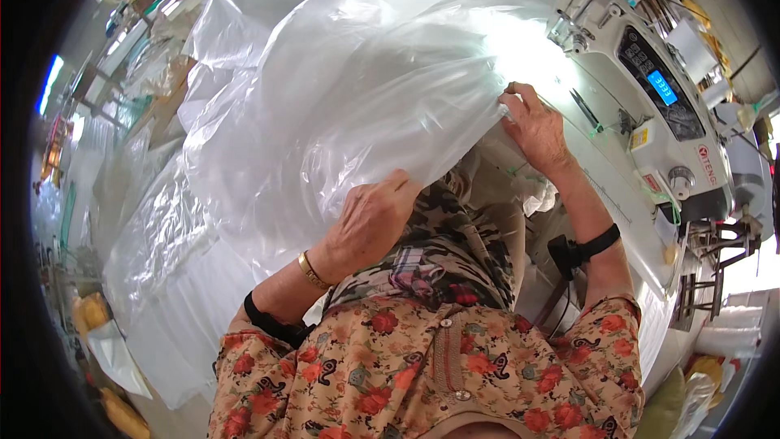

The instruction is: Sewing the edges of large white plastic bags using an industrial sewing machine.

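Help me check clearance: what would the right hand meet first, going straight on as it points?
The right hand would probably meet the translucent plastic sheet it already holds; depth is unclear.

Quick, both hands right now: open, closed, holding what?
Left hand: closed, holding the near edge of the clear plastic sheet.
Right hand: closed, pinching the same sheet's edge between its fingers.

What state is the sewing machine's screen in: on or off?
On: the screen glows blue, with lit digits showing.
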